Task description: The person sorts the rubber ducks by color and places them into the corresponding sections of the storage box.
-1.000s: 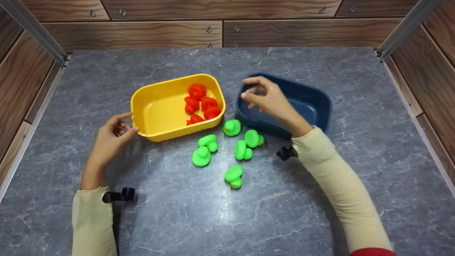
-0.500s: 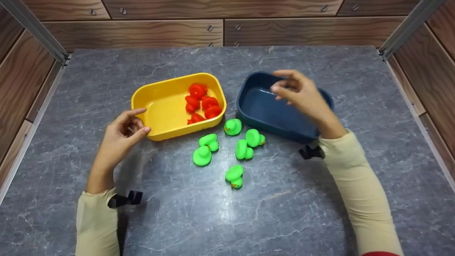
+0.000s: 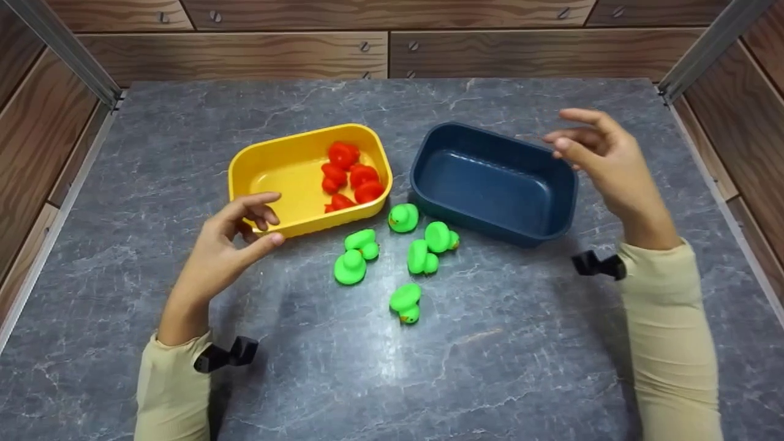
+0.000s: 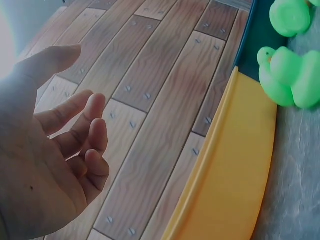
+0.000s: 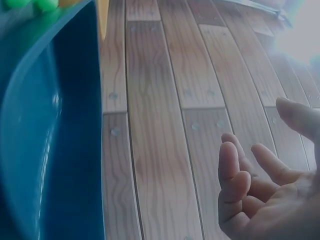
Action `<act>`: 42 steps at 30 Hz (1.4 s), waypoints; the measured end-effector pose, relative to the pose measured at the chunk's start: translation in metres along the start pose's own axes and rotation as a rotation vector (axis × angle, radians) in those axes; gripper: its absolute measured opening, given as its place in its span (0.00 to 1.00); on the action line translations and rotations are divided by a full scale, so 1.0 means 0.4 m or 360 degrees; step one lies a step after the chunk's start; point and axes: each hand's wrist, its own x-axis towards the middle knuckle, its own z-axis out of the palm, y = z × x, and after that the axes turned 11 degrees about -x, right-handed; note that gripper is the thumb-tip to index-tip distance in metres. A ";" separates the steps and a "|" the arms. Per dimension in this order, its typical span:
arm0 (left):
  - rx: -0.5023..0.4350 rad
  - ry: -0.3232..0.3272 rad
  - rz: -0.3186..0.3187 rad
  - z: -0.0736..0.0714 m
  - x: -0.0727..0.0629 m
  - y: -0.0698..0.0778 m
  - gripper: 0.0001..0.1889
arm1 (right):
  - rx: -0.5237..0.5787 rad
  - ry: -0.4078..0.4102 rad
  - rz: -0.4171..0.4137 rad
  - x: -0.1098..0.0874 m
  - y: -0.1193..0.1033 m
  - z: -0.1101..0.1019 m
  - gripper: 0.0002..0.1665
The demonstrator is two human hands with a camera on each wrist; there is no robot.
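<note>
Holding nothing with the left hand (image 3: 226, 248), fingers loosely bent and thumb parted from them, over the near-left side of the yellow tub (image 3: 278, 184); hard to judge height over the rim from overhead, though looking apart from it in the left wrist view. Likewise gripping nothing with the right hand (image 3: 612, 162), thumb and fingers slackly curved and spread, by the far-right corner of the navy tub (image 3: 490, 190). Count six green ducks (image 3: 419, 257) on the grey tabletop (image 3: 490, 361), in front of and between the tubs, several tipped over, and five red ducks (image 3: 369, 192) bunched at the right end inside the yellow tub. Could catch the yellow rim with the left fingertips by sweeping inward too low, shoving the tub into the green ducks nearby. Could also hook the navy rim with the right fingers in coming back across, swinging it against the nearest ducks. Could easily knock a neighbour aside when pinching either close-set pair, for want of finger room. Might jam the duck at the mouth of the gap between the tubs by nudging either one inward.
</note>
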 end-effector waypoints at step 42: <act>0.0248 -0.0764 -0.0122 0.256 -0.003 -0.059 0.25 | -0.1142 -0.0487 0.0446 -0.030 0.160 -0.150 0.41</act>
